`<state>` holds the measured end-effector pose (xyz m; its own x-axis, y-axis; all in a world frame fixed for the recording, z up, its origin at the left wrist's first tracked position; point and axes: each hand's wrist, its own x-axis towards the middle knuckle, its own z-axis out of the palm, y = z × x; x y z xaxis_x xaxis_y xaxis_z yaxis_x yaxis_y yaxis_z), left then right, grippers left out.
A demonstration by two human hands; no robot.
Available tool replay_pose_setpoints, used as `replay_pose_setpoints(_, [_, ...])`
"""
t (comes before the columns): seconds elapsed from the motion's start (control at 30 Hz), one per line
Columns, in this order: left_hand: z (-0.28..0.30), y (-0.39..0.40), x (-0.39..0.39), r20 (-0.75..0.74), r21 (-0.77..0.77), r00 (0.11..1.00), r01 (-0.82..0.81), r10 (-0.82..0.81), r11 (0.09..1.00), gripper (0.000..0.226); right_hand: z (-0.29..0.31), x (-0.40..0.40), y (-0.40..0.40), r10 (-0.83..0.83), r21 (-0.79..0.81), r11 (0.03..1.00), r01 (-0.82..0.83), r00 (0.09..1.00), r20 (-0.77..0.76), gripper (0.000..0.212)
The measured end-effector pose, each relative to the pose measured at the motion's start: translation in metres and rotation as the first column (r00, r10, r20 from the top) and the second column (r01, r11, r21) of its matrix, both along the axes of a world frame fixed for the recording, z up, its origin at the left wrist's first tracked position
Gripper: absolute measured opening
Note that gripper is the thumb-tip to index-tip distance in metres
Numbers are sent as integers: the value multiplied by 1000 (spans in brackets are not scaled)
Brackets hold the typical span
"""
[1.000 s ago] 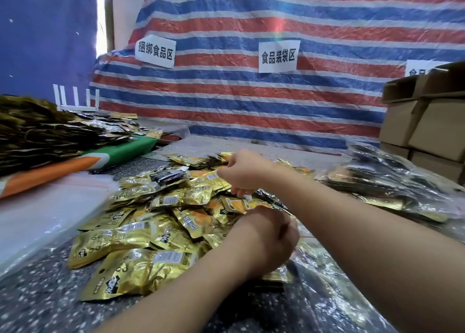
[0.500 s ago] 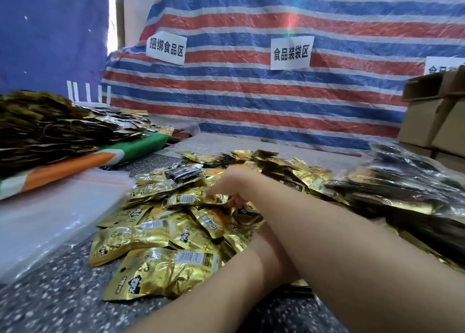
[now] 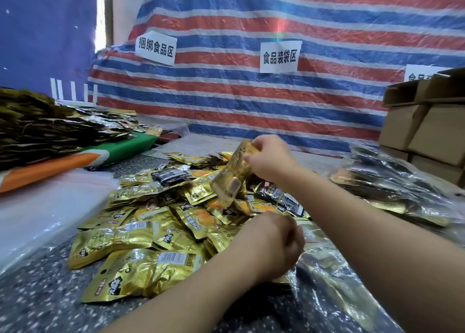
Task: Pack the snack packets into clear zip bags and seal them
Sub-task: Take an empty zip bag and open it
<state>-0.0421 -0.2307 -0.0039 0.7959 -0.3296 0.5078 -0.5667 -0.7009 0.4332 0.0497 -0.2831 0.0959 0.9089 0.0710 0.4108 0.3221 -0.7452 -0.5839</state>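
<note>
Striped red, white and blue tarpaulin hangs behind my speckled dark tabletop, with white paper signs in Chinese characters taped to it. My right hand is raised above the middle of the tabletop, fingers and thumb pinching the top edge of one gold snack packet, which hangs tilted just over the heap. My left hand is lower and nearer to me, fingers curled at the edge of a clear zip bag that lies flat on the tabletop to the right of the heap; I cannot tell for sure from this angle whether those fingers grip the bag, since my hand hides them. Between my two hands and spreading to the left lies the loose pile of gold snack packets, overlapping one another, with a few black packets mixed in near the far side. To the far right, filled clear bags of packets are heaped together beside stacked cardboard boxes. On the left, a stack of empty clear bags lies flat, and behind it a tall mound of more gold packets rests on a green and orange sack.
</note>
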Motion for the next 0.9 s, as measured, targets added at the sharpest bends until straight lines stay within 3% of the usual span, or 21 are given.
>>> replay_pose_setpoints(0.1, [1,-3,2,22,15,999,30,-30,999,37,17,-17,-34,28,77,996,-40,989,148,6])
replay_pose_setpoints(0.2, [0,-2,8,31,15,999,39,-39,999,36,19,-26,-58,32,75,996,-46,984,178,11])
replay_pose_setpoints(0.3, [-1,-3,9,41,8,998,47,-47,999,35,0,-27,-72,18,100,995,-27,996,93,13])
replay_pose_setpoints(0.5, [-4,-5,11,45,-29,996,74,-73,997,39,-48,-31,-87,112,427,903,-49,986,-124,12])
replay_pose_setpoints(0.57, [-4,-4,12,36,-41,996,85,-84,996,40,-54,-31,-92,144,463,885,-46,973,-179,12])
replay_pose_setpoints(0.73, [-4,-1,12,42,-44,994,99,-98,994,39,-50,-36,-115,222,524,847,-89,955,-197,16])
replay_pose_setpoints(0.8, [-3,-1,11,57,-42,993,106,-103,994,38,-45,-42,-131,251,666,735,-129,964,-90,27])
replay_pose_setpoints(0.9, [0,0,9,41,-64,991,126,-124,990,38,-40,-56,-151,240,893,418,-169,968,71,35])
